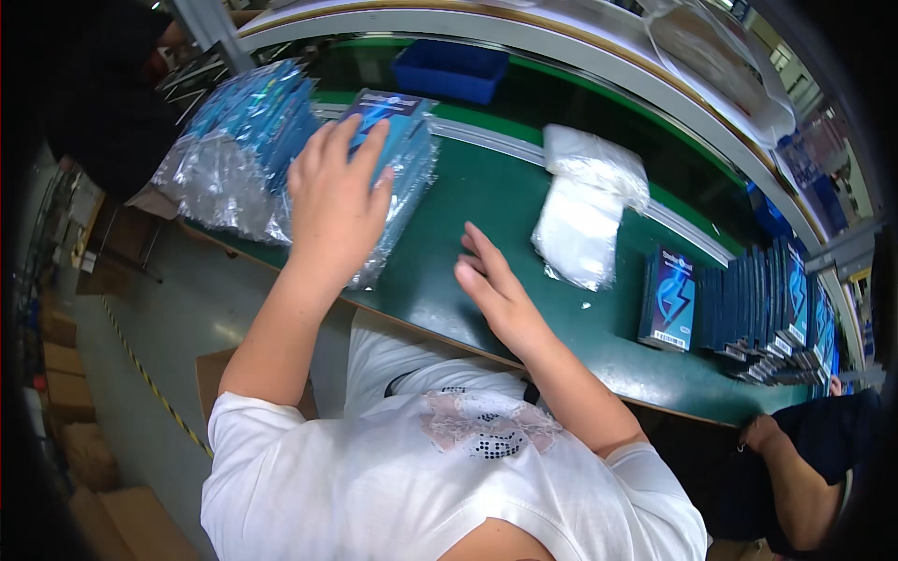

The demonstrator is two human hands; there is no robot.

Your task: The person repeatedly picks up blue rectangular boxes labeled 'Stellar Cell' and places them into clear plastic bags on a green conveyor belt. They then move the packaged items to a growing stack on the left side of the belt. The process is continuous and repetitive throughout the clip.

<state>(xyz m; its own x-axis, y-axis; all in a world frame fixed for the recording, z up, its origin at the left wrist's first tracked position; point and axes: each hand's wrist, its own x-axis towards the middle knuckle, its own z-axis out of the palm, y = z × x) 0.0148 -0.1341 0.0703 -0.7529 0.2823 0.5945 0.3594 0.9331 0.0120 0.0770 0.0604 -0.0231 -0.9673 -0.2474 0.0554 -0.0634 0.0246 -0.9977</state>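
Observation:
My left hand (335, 192) lies over a row of blue boxes in clear plastic bags (402, 173), its fingers spread across the top box. Whether it presses on that box or only hovers, I cannot tell. Left of it stands a second, larger pile of bagged blue boxes (245, 131), with loose film ends hanging toward me. My right hand (500, 294) is in the air over the near part of the green tabletop, fingers stretched and apart, holding nothing. Beyond it and to the right lies a stack of clear plastic bags (585, 210).
Unbagged blue boxes (669, 299) stand at the right, beside a long row of more boxes (762, 299). A blue bin (451, 70) sits at the back under a shelf (524, 33). One person's arm (795, 477) is at lower right; another person in dark clothing (108, 93) is at far left.

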